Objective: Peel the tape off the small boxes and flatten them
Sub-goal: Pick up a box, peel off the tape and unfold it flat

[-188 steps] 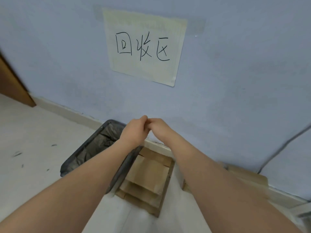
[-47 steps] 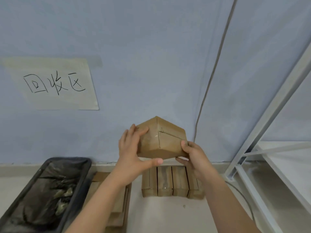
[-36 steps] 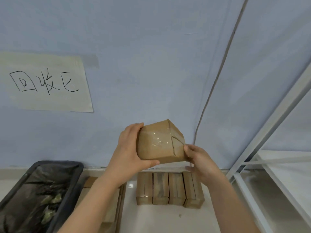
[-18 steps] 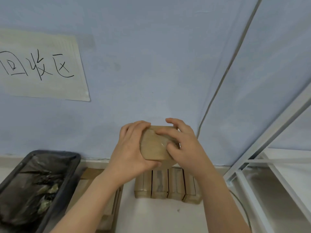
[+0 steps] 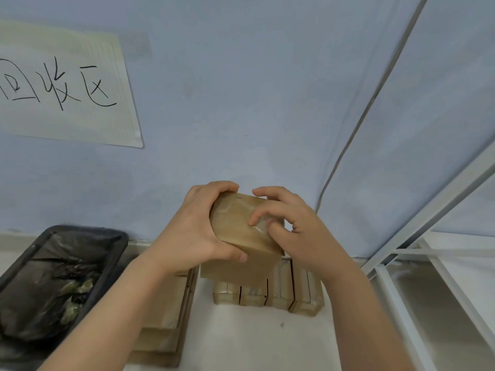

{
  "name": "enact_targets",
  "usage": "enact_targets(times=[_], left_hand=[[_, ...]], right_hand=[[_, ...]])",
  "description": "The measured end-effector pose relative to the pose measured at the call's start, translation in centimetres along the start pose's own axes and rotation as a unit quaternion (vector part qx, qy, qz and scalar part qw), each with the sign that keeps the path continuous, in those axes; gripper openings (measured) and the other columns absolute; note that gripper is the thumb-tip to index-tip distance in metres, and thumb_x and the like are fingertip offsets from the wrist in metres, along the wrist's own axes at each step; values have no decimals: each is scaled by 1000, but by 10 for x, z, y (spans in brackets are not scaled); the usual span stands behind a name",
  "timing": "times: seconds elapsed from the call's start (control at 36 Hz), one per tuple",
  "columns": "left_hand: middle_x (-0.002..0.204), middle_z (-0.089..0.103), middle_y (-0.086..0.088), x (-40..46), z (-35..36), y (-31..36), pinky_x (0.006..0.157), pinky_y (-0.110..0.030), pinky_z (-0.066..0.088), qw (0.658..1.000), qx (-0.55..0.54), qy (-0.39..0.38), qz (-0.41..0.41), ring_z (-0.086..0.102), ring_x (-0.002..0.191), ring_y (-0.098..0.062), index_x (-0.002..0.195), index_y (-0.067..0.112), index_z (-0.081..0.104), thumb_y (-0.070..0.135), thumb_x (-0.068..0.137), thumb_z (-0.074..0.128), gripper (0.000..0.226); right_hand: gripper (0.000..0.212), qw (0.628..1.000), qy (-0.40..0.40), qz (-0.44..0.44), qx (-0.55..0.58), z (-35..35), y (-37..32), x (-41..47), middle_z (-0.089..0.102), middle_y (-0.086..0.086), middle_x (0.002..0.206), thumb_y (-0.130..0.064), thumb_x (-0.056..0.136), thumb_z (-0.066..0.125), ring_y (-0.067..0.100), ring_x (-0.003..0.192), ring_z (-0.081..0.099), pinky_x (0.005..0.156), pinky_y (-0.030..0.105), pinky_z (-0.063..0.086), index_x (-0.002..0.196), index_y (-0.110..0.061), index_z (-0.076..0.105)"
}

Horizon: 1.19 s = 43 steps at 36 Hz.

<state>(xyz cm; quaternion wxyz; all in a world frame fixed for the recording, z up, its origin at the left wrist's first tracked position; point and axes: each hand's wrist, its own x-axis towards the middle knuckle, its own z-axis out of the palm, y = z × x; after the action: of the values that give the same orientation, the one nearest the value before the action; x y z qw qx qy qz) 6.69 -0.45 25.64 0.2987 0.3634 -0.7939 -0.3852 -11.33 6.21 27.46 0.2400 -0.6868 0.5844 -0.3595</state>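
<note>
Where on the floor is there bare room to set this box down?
Bare floor lies in front of the row of taped boxes, between the flattened cardboard stack and the white shelf frame. Left is crowded: the lined bin adjoins the stack.

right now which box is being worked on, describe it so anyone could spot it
Below the handwritten paper sign, a row of taped boxes stands on the floor by the wall. The held box is above them, gripped by the left hand, right hand picking at its tape.
</note>
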Motion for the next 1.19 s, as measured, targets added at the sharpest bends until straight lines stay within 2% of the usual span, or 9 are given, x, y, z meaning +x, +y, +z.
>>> enact_targets(times=[0.14, 0.36, 0.5, 0.58, 0.69, 0.78, 0.89, 1.03, 1.19], left_hand=[[121, 50, 19, -2, -3, -1, 88, -17, 43, 997, -69, -24, -24, 48, 111, 4, 116, 49, 47, 45, 29, 84, 94], [116, 59, 18, -4, -10, 0, 80, -11, 45, 990, -127, -53, -30, 55, 105, 1, 114, 39, 52, 39, 28, 85, 92], [112, 59, 20, -4, -12, 3, 79, -12, 46, 988, -132, -66, -37, 56, 102, 0, 113, 37, 54, 37, 28, 85, 91], [112, 59, 21, -5, -13, 3, 83, -18, 47, 987, -139, -73, -42, 57, 104, -1, 113, 36, 55, 36, 29, 86, 89], [114, 63, 13, -4, -16, 3, 92, -29, 46, 985, -148, -77, -43, 56, 111, -7, 114, 36, 54, 36, 30, 86, 90], [112, 65, 11, -4, -16, 4, 90, -30, 48, 983, -157, -83, -49, 57, 108, -10, 112, 38, 52, 35, 29, 86, 90], [110, 66, 9, -5, -13, 5, 85, -28, 47, 981, -167, -84, -54, 58, 105, -11, 111, 40, 51, 34, 29, 87, 89], [109, 66, 9, -5, -12, 7, 84, -28, 49, 980, -175, -82, -55, 59, 103, -11, 110, 40, 50, 32, 29, 87, 90], [110, 66, 8, -5, -10, 8, 86, -32, 50, 980, -173, -88, -51, 59, 104, -12, 109, 39, 51, 33, 30, 87, 87]], right_hand=[[28, 1000, -14, 8, 27, 5, -4, 2, 51, -25, 121, -23, 80, 43, 2, 107, 48, 83, 16, 32, 82, -40, 65], [20, 997, -1, -19, 76, 7, -9, 1, 60, -13, 112, -8, 75, 44, -3, 104, 53, 77, 6, 36, 77, -15, 63], [19, 996, -3, -18, 86, 9, -8, 3, 62, -9, 111, -6, 75, 42, -3, 98, 54, 75, 7, 36, 72, -15, 59], [19, 995, -6, -18, 94, 10, -9, 3, 62, -9, 112, -6, 76, 42, -5, 93, 54, 72, 6, 36, 70, -16, 58], [25, 993, -4, -15, 113, 8, -11, 3, 60, -17, 117, -6, 77, 41, -4, 105, 53, 77, 6, 37, 74, -15, 64], [25, 993, -1, -19, 112, 8, -13, 2, 61, -17, 117, -7, 76, 40, -2, 103, 54, 74, 10, 39, 72, -13, 63], [24, 993, 15, -12, 117, 8, -14, 2, 63, -13, 115, -8, 76, 39, 9, 102, 57, 81, 30, 43, 69, -9, 62], [23, 992, 28, -14, 119, 9, -14, 1, 65, -10, 113, -7, 75, 39, 14, 100, 58, 82, 33, 44, 66, -6, 61], [24, 991, 26, -25, 130, 10, -13, 2, 66, -6, 112, -6, 76, 38, 11, 108, 59, 93, 34, 45, 63, -6, 57]])
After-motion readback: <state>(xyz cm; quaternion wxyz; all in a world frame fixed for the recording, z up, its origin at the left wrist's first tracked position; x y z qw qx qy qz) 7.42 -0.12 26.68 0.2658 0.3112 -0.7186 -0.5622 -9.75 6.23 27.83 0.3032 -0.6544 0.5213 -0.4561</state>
